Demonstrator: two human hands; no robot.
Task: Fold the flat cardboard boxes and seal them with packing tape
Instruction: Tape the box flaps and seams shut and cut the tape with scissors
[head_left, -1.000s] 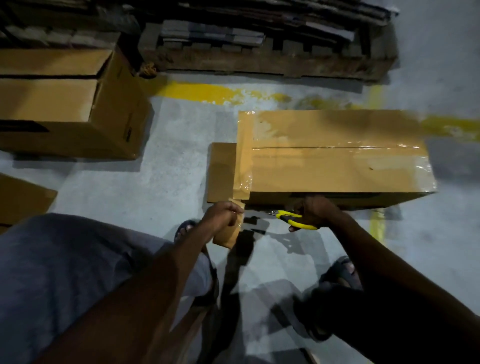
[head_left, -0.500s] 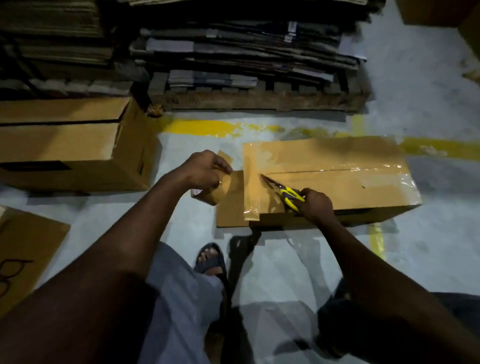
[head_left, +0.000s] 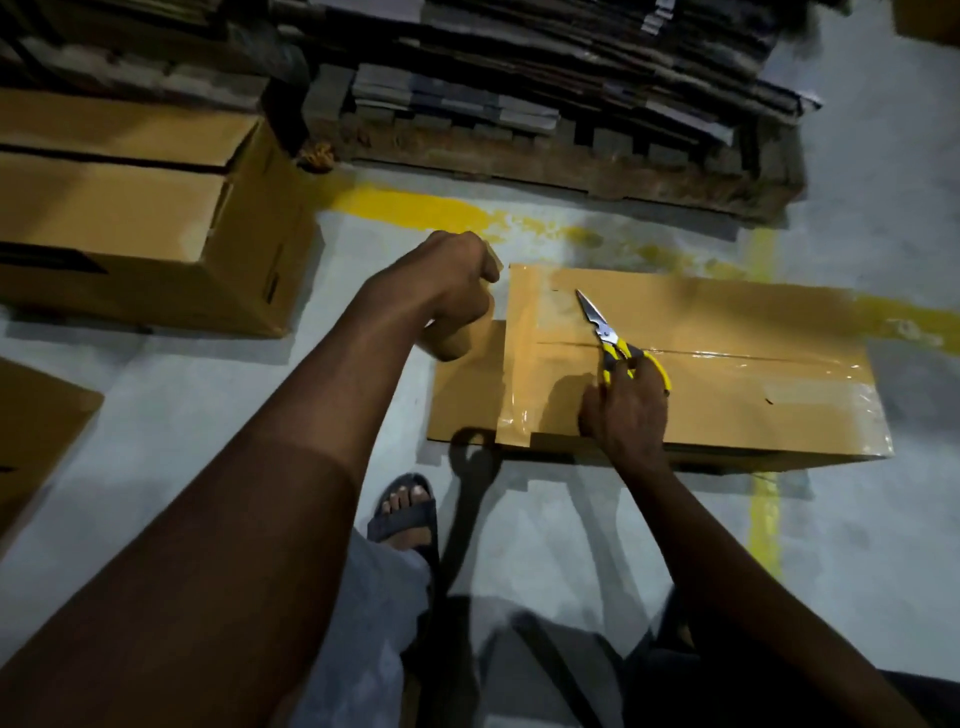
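Cardboard box (head_left: 727, 395) looks light, stiff and tape-slick; best held by its edges. Left hand (head_left: 452, 280) grips the roll (head_left: 453, 340); right hand (head_left: 626, 415) holds scissors (head_left: 605, 332).

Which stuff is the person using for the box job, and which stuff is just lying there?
In use: the taped box, the tape roll in the left hand, the scissors in the right hand.
Just lying about: the big box on the left, the wooden pallet, the cardboard sheet at the left edge.

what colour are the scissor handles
Yellow with dark grey, on the scissors held by the right hand; clearest in the head view.
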